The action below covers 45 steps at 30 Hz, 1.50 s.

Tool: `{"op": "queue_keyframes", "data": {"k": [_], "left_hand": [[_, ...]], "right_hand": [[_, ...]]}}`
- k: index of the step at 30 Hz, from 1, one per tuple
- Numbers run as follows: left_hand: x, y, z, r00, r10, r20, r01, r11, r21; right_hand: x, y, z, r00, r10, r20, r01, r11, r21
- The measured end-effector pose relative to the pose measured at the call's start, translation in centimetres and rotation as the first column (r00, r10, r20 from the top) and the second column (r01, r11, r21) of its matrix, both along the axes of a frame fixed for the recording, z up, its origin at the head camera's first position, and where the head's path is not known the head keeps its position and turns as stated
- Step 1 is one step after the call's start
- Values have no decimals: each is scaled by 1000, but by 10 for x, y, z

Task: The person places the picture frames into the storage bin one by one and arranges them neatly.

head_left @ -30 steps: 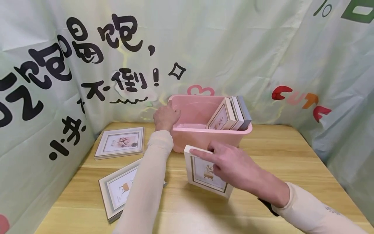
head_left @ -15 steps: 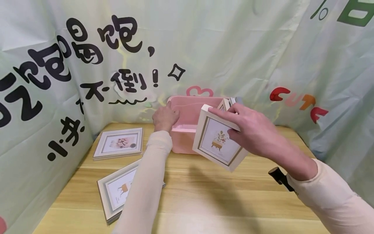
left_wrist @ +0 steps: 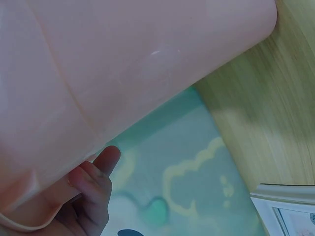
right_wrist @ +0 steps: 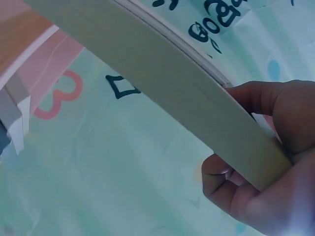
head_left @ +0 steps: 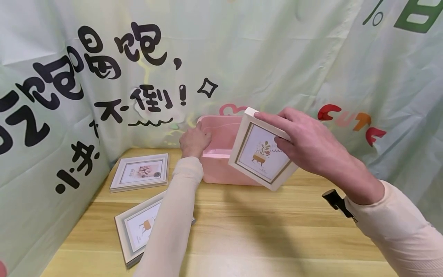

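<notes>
My right hand (head_left: 311, 144) grips a cream picture frame (head_left: 254, 154) with a potted-plant print, tilted in the air in front of the pink bin (head_left: 221, 171). In the right wrist view, the thumb and fingers (right_wrist: 216, 182) pinch the frame across its thickness. My left hand (head_left: 194, 141) holds the bin's left rim; the left wrist view has its fingers (left_wrist: 93, 191) curled about that edge. The held frame and right hand hide the bin's right part in the head view. Edges of other picture frames (right_wrist: 17, 115) show at the right wrist view's left side.
Two picture frame spots lie on the wooden table (head_left: 221, 238) at left: a flower-print frame (head_left: 140, 173) at the back and a chair-print frame (head_left: 136, 231) nearer, partly under my left sleeve (head_left: 169, 227). A printed curtain (head_left: 270, 57) hangs behind the table.
My right hand has lifted the picture frame off the table, up and slightly right, to the front of the bin, where it now covers the frames inside. The left hand has stayed on the rim.
</notes>
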<state>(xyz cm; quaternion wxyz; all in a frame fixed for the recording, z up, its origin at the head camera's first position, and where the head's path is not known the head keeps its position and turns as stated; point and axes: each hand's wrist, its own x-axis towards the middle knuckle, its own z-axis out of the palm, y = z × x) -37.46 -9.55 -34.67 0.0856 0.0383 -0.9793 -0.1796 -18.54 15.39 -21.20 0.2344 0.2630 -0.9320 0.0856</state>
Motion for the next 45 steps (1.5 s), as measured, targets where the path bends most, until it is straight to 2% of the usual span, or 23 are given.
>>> {"op": "queue_keyframes", "data": {"k": [6,11,16,23,29,36,45], "left_hand": [[0,-1,-2,1000,4,-5,-4,1000,14],[-1,-1,-3,1000,6,-8,-6,1000,20],[-1,-1,-1,1000,7,1,-7,1000,17],[0,-1,-1,1000,2,0,-2,1000,20],[-1,-1,-1,1000,-3,-2,3,1000,13],[-2,-1,-3,1000,-4,11,4,1000,4],[-3,-2,-2,1000,-1,10,1,1000,3]], "right_hand": [[-2,0,-1,995,-30,-92,37,997,70],[-3,1,1,989,-71,-126,85,990,113],[-10,2,8,987,-121,-108,129,989,74],[-27,8,14,984,-138,-111,140,990,14],[-46,10,18,982,-183,-35,184,983,12],[-66,10,26,964,-249,94,252,968,-21],[-83,0,35,950,-288,123,296,954,-51]]}}
